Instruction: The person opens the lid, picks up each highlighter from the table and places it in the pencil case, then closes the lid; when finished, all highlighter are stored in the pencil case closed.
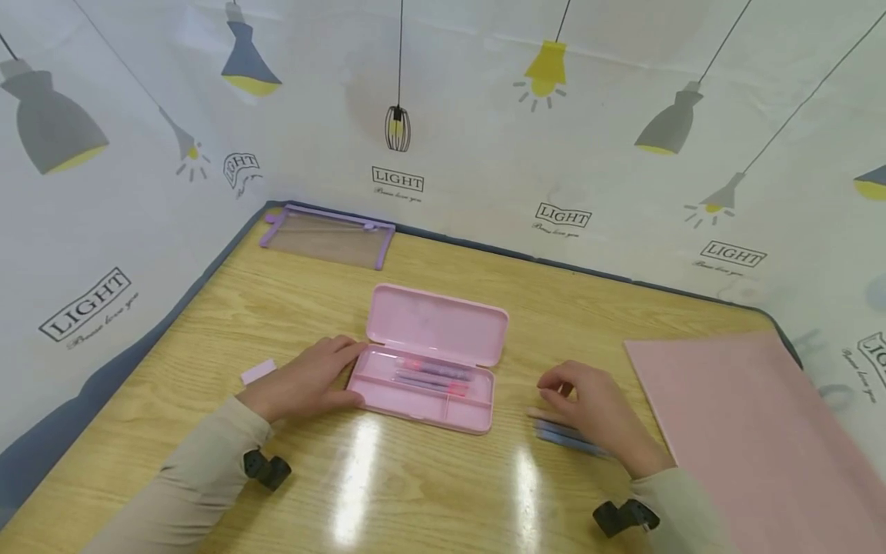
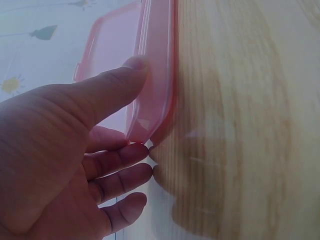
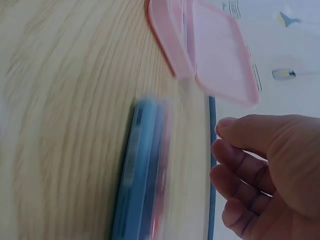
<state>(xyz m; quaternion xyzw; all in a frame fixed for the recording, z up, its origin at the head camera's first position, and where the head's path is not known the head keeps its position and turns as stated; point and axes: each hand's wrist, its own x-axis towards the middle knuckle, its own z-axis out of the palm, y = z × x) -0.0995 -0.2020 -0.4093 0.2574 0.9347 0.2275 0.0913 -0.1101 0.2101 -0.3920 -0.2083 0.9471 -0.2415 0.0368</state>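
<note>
A pink pencil case (image 1: pixel 422 415) lies on the table with its lid (image 1: pixel 438 323) raised behind it. Several pens (image 1: pixel 432 381) with reddish ends lie in its back compartment. My left hand (image 1: pixel 311 381) holds the case's left end, the thumb (image 2: pixel 115 90) on the front wall and the other fingers around the end. To the right of the case, my right hand (image 1: pixel 588 408) hovers over several loose pens (image 1: pixel 571 440), its fingers loosely bent with nothing between them. In the right wrist view, a light blue pen (image 3: pixel 137 165) lies beside a darker one, apart from the fingertips.
A white eraser-like block (image 1: pixel 258 372) lies by my left wrist. At the back left is a clear zip pouch (image 1: pixel 325 237) with purple edging. A large pink sheet (image 1: pixel 754 415) covers the table's right side. A printed cloth wall (image 1: pixel 471 115) borders the table behind.
</note>
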